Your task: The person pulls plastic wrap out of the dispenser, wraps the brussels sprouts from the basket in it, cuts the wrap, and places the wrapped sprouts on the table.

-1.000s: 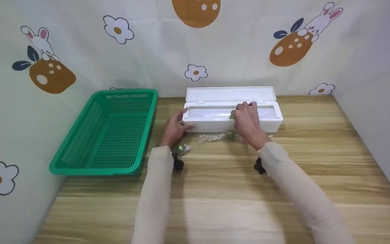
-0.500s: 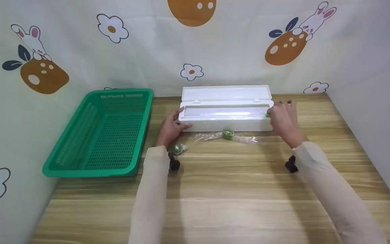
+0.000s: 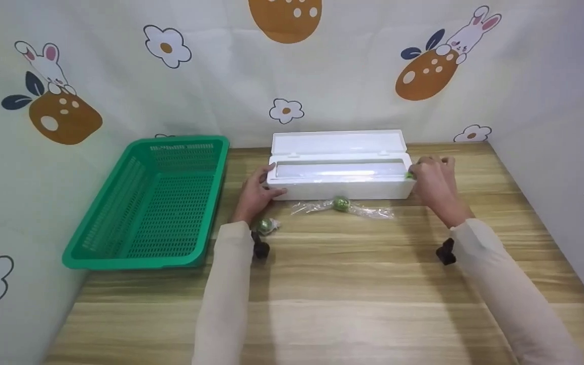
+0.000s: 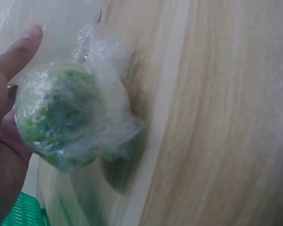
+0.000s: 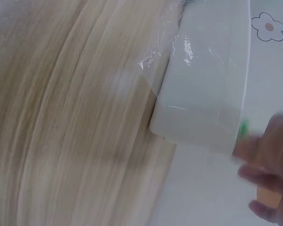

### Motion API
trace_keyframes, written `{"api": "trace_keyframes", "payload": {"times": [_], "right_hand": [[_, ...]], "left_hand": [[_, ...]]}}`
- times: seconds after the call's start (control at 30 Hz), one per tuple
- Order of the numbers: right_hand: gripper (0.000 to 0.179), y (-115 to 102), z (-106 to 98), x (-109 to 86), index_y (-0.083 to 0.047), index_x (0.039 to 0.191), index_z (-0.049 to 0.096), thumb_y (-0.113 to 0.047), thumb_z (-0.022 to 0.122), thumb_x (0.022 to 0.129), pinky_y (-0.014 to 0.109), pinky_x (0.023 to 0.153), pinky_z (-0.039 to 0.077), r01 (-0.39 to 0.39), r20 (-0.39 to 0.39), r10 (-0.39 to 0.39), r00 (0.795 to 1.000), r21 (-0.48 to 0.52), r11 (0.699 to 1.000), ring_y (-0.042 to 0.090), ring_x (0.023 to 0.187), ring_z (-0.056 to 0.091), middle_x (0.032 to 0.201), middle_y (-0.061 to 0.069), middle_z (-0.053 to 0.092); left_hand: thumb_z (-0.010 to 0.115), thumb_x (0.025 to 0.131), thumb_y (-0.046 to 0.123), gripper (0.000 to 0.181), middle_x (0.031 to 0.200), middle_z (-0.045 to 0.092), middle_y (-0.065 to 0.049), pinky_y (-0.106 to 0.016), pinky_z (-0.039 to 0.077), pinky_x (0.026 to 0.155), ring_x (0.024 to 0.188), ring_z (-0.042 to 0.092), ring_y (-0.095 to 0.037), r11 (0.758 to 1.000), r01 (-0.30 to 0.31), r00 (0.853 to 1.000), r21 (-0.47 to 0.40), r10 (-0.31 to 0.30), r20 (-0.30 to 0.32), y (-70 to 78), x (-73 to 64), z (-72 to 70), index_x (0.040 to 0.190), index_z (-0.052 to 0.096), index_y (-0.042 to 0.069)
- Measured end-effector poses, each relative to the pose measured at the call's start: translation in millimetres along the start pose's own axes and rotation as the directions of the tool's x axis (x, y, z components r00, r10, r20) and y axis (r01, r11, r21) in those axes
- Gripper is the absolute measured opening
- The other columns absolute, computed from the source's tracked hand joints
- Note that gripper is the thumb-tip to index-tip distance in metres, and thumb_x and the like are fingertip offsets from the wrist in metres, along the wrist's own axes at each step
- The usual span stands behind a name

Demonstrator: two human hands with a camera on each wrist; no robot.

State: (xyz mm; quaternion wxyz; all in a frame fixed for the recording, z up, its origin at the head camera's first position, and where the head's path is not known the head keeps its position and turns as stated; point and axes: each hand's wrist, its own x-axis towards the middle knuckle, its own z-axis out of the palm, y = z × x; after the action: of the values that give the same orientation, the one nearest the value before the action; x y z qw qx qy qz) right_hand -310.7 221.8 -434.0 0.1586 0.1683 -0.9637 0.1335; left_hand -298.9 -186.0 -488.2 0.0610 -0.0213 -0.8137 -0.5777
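Observation:
A long white cling film dispenser [image 3: 340, 190] stands at the back of the table, its lid [image 3: 338, 142] tipped back and a film roll inside. My left hand [image 3: 255, 195] grips its left end, thumb on the front. At the right end my right hand [image 3: 435, 185] pinches a small green slide cutter [image 3: 409, 175], mostly hidden by the fingers. In front of the dispenser, a round green fruit or vegetable [image 3: 341, 204] lies on a strip of clear film [image 3: 373, 210]. Beside my left wrist sits another green round piece [image 4: 61, 115], wrapped in film.
A green plastic basket [image 3: 203, 253] with slotted sides stands on the left. Printed cloth [image 3: 353, 76] hangs behind and beside the wooden table [image 3: 342, 299]. Black wrist mounts [image 3: 445, 252] sit under both forearms.
My right hand has slid with the green cutter from the middle of the dispenser to its right end. The left hand keeps its grip on the left end.

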Motion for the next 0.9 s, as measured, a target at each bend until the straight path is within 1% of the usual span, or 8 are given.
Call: {"api": "trace_keyframes", "payload": {"times": [0.23, 0.4, 0.47, 0.6, 0.7, 0.77, 0.83, 0.9], "right_hand": [[0.018, 8, 0, -5.6, 0.002, 0.101, 0.075, 0.005, 0.071, 0.084, 0.06, 0.092, 0.039, -0.039, -0.009, 0.04, 0.999, 0.136, 0.99, 0.043, 0.089, 0.068, 0.098, 0.024, 0.073], [0.018, 7, -4, -7.5, 0.0, 0.104, 0.075, 0.002, 0.07, 0.087, 0.058, 0.093, 0.038, -0.073, 0.016, 0.072, 0.997, 0.147, 0.986, 0.043, 0.091, 0.067, 0.1, 0.023, 0.073], [0.017, 5, -6, -7.0, -0.001, 0.106, 0.075, -0.002, 0.069, 0.09, 0.059, 0.095, 0.036, -0.071, 0.022, 0.068, 0.997, 0.125, 0.99, 0.042, 0.095, 0.067, 0.103, 0.022, 0.073], [0.021, 0, -7, -7.1, -0.003, 0.11, 0.074, -0.009, 0.071, 0.09, 0.06, 0.096, 0.037, -0.014, -0.026, 0.017, 1.0, 0.103, 0.995, 0.041, 0.102, 0.065, 0.11, 0.021, 0.072], [0.023, -3, -4, -8.1, -0.004, 0.11, 0.075, -0.011, 0.074, 0.088, 0.058, 0.091, 0.039, 0.06, -0.066, -0.053, 0.996, 0.107, 0.992, 0.04, 0.102, 0.063, 0.109, 0.021, 0.07], [0.021, -5, -2, -8.3, -0.004, 0.107, 0.077, -0.012, 0.077, 0.087, 0.056, 0.089, 0.039, 0.103, -0.077, -0.095, 0.992, 0.104, 0.989, 0.039, 0.101, 0.062, 0.108, 0.02, 0.069], [0.019, -7, 1, -7.9, -0.005, 0.102, 0.078, -0.013, 0.079, 0.086, 0.055, 0.089, 0.038, 0.123, -0.074, -0.116, 0.99, 0.099, 0.987, 0.038, 0.102, 0.061, 0.107, 0.018, 0.068], [0.015, -8, 3, -7.1, -0.006, 0.098, 0.079, -0.013, 0.079, 0.085, 0.055, 0.091, 0.038, 0.13, -0.069, -0.124, 0.99, 0.087, 0.988, 0.037, 0.102, 0.06, 0.106, 0.017, 0.068]], "left_hand": [[0.08, 0.079, -0.002, 0.068, 0.155, 0.047, -0.012, -0.038, 0.037, 0.119, 0.145, 0.044, -0.027, 1.0, -0.004, 1.0, -0.017, 0.004, 0.005, 1.5, 1.4, 1.1, 0.141, 0.051, 0.003], [0.078, 0.083, -0.001, 0.075, 0.154, 0.046, -0.017, -0.04, 0.045, 0.113, 0.14, 0.049, -0.029, 1.0, 0.022, 0.999, -0.022, -0.021, 0.027, 3.1, 0.6, 2.9, 0.149, 0.044, 0.009], [0.077, 0.085, 0.002, 0.077, 0.155, 0.044, -0.019, -0.041, 0.045, 0.113, 0.14, 0.049, -0.029, 0.999, 0.042, 0.998, 0.02, -0.042, 0.039, 6.4, -2.0, 1.4, 0.152, 0.041, 0.011], [0.078, 0.086, 0.011, 0.078, 0.158, 0.041, -0.015, -0.042, 0.032, 0.122, 0.147, 0.039, -0.028, 0.98, 0.055, 0.997, 0.19, -0.065, 0.046, 22.0, -9.4, -3.3, 0.154, 0.04, 0.015], [0.079, 0.085, 0.014, 0.07, 0.157, 0.043, -0.015, -0.047, 0.027, 0.124, 0.148, 0.037, -0.032, 0.945, -0.013, 0.999, 0.327, -0.002, 0.046, 36.3, -14.6, -3.7, 0.148, 0.05, 0.015], [0.08, 0.084, 0.016, 0.059, 0.155, 0.045, -0.016, -0.052, 0.025, 0.124, 0.147, 0.038, -0.035, 0.909, -0.1, 0.995, 0.404, 0.081, 0.063, 45.1, -16.2, -0.9, 0.139, 0.06, 0.016], [0.081, 0.083, 0.018, 0.045, 0.153, 0.047, -0.017, -0.059, 0.025, 0.122, 0.144, 0.039, -0.038, 0.852, -0.189, 0.982, 0.487, 0.171, 0.081, 52.7, -16.4, 3.3, 0.127, 0.07, 0.015], [0.081, 0.084, 0.021, 0.033, 0.152, 0.048, -0.015, -0.064, 0.022, 0.12, 0.145, 0.038, -0.038, 0.798, -0.242, 0.969, 0.552, 0.224, 0.101, 57.4, -15.8, 8.3, 0.116, 0.076, 0.016]]}}
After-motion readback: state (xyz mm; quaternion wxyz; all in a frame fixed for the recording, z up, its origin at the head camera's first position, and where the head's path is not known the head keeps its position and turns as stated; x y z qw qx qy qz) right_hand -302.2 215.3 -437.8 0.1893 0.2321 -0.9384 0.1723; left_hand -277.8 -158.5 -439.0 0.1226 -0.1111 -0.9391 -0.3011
